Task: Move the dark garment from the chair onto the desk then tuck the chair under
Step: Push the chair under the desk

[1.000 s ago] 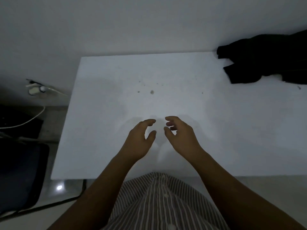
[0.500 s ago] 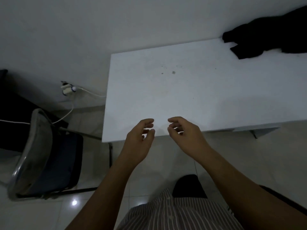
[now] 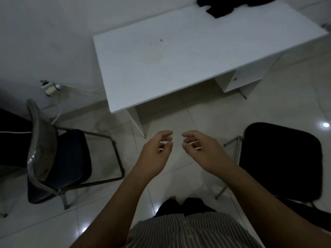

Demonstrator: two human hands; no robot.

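The garment lies on the desk's far right corner. Both hands, left and right, hover empty, fingers loosely curled, well short of the desk. Two chairs stand near it: one left, one right. Tucking the wrong one is the risk.

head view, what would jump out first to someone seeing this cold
Two bare hands, the left hand and right hand, hover empty and half-curled over the tiled floor, mid-frame. Beyond them a white desk fills the upper half, with a dark garment heaped at its far corner. A black chair stands to the right, pulled out from the desk, and another chair stands to the left.
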